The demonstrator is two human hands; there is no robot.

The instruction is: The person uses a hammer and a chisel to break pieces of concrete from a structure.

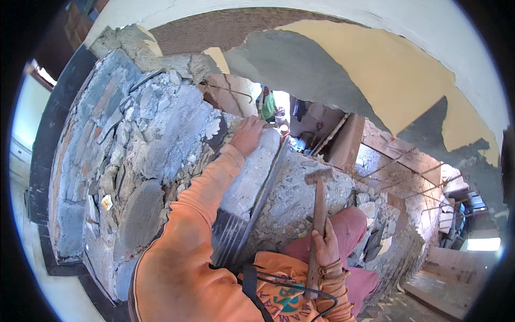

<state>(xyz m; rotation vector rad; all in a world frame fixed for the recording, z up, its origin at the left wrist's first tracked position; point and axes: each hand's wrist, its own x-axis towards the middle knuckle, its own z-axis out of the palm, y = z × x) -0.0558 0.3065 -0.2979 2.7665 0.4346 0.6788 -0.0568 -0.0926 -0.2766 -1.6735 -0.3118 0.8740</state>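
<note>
My right hand (325,246) is wrapped round the wooden handle of a hammer (318,209). The hammer stands upright over my lap, its worn metal head (319,176) in front of the rubble. My left arm reaches forward, and my left hand (248,136) is closed at the far end of a long pale concrete slab (249,180). A short dark piece shows beside its fingertips; what it grips is too small to make out. A narrow groove with a dark straight edge (263,188) runs along the slab's right side.
Broken concrete and stone chunks (120,155) cover the left side. Bare rebar (397,161) sticks out at the right. A person in green (266,103) is below, beyond the opening, near a bucket (280,114). Partly stripped plaster wall (375,70) arches above.
</note>
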